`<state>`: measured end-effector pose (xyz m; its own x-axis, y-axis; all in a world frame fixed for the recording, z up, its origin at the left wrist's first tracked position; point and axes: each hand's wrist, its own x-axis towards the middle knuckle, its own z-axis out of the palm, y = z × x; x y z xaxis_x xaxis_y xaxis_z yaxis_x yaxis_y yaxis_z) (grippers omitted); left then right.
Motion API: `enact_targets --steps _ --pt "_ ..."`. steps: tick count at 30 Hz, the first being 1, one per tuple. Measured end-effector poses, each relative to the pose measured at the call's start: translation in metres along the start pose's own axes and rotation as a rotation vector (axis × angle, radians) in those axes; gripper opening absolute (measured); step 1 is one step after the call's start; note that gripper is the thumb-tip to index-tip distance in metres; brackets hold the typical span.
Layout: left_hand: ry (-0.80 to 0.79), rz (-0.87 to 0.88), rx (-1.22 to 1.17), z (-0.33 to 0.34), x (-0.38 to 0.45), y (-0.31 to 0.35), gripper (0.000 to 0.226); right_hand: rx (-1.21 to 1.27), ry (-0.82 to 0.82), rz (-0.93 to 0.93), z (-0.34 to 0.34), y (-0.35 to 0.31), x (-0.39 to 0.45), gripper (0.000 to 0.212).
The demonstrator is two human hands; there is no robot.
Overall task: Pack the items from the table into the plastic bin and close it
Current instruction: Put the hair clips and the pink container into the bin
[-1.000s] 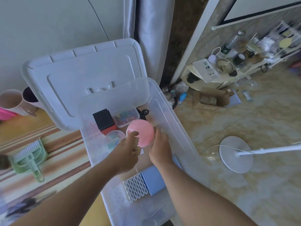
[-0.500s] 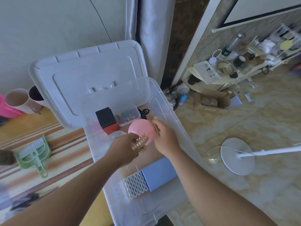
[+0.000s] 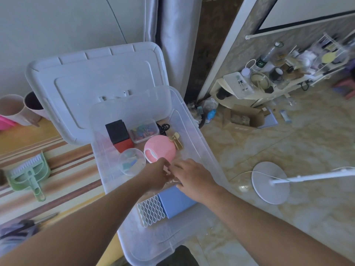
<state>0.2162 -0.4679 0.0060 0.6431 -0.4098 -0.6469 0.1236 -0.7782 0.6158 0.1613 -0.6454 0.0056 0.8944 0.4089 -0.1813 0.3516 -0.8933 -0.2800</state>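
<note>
The clear plastic bin [image 3: 194, 131] stands open on the floor, and its white lid [image 3: 92, 81] leans upright behind it. Inside lie a black box [image 3: 116, 130], a red box [image 3: 124, 145], a clear clip case [image 3: 144, 130], a pink round case [image 3: 159, 150], a gold hair clip [image 3: 175, 141], a clear round tub [image 3: 131, 163] and a blue box with a white lattice holder [image 3: 165, 205]. My left hand [image 3: 155, 175] and my right hand [image 3: 192, 177] meet fingertip to fingertip low in the bin's middle. A small pale clip peeks out under the left fingers, mostly hidden.
A striped table [image 3: 63, 175] at left carries a green brush and dustpan [image 3: 28, 173], two cups [image 3: 17, 108] and dark items at the near corner. A white fan base [image 3: 269, 182] stands on the tiled floor right of the bin. A cluttered low shelf [image 3: 249, 87] is far right.
The gold hair clip that my right hand held now lies beside the pink case. Both hands dropped lower and nearer, meeting above the blue box.
</note>
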Motion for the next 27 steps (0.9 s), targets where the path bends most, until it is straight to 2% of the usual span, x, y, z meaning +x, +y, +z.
enact_targets --steps 3,6,8,10,12,15,18,20,22,25,27 --pt "-0.126 -0.061 -0.074 0.002 -0.002 -0.003 0.036 -0.017 -0.083 0.002 -0.002 0.0 0.005 0.042" --pt "-0.153 -0.044 0.052 -0.002 -0.009 -0.006 0.04 0.043 -0.327 -0.007 -0.011 -0.008 0.011 0.024" --pt "-0.036 0.013 0.221 -0.009 -0.017 -0.001 0.056 0.133 -0.373 -0.004 -0.011 -0.024 0.011 0.013" --pt "0.169 0.11 0.367 -0.02 -0.027 0.004 0.069 0.177 -0.377 -0.056 -0.006 -0.047 0.01 0.007" --pt "0.374 0.242 0.458 -0.032 -0.037 0.001 0.07 0.203 -0.425 -0.091 0.004 -0.075 0.011 0.016" --pt "0.553 0.319 0.545 -0.046 -0.05 -0.011 0.051 0.192 -0.49 -0.01 0.027 -0.096 0.022 0.035" --pt "0.583 0.342 0.571 -0.048 -0.064 -0.024 0.044 0.098 -0.502 0.015 0.046 -0.103 0.03 0.037" --pt "0.592 0.366 0.603 -0.045 -0.072 -0.033 0.045 -0.009 -0.476 -0.056 0.049 -0.107 0.031 0.026" --pt "0.609 0.389 0.638 -0.04 -0.078 -0.04 0.046 -0.045 -0.46 -0.15 0.048 -0.107 0.032 0.028" --pt "0.658 0.425 0.628 -0.038 -0.081 -0.044 0.045 -0.02 -0.61 -0.258 0.045 -0.103 0.032 0.036" --pt "0.666 0.425 0.613 -0.038 -0.08 -0.044 0.045 -0.014 -0.71 -0.309 0.047 -0.102 0.031 0.029"
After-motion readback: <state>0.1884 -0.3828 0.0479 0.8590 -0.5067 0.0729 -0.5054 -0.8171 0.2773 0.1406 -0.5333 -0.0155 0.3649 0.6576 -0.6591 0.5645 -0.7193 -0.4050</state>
